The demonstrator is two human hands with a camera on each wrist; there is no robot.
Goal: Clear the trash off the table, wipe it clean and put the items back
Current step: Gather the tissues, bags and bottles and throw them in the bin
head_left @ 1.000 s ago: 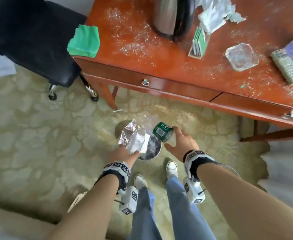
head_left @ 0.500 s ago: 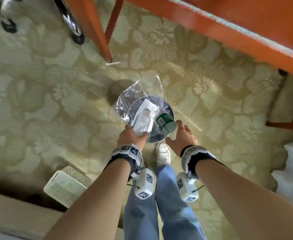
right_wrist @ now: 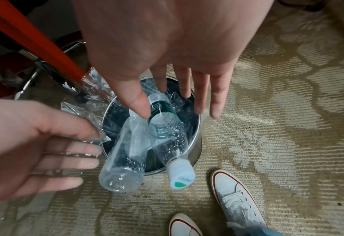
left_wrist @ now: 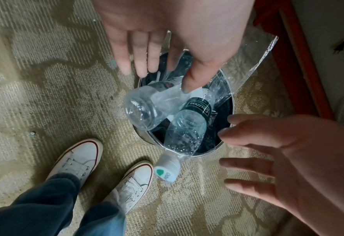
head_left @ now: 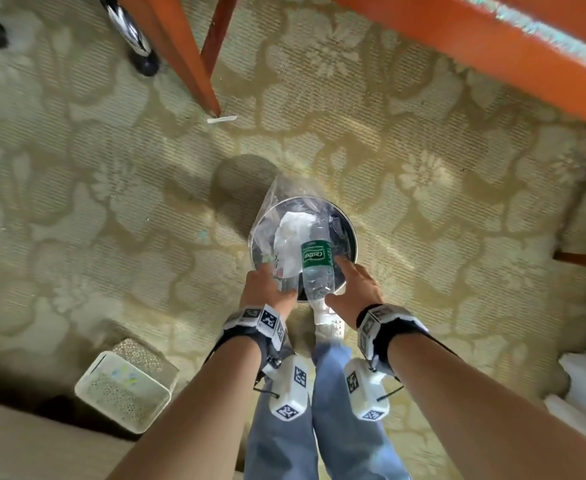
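Your left hand (left_wrist: 173, 32) and right hand (right_wrist: 167, 47) hover with fingers spread, gripping nothing, over two plastic bottles (right_wrist: 167, 131) leaning in the trash bin (head_left: 350, 237).

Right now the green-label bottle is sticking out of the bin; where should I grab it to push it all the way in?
Grip the capped neck, the end nearest your feet. The bottle leans base-down in the bin, its cap overhanging the near rim, clear of the second bottle beside it. Come from the right with the right hand, which is open and closest.
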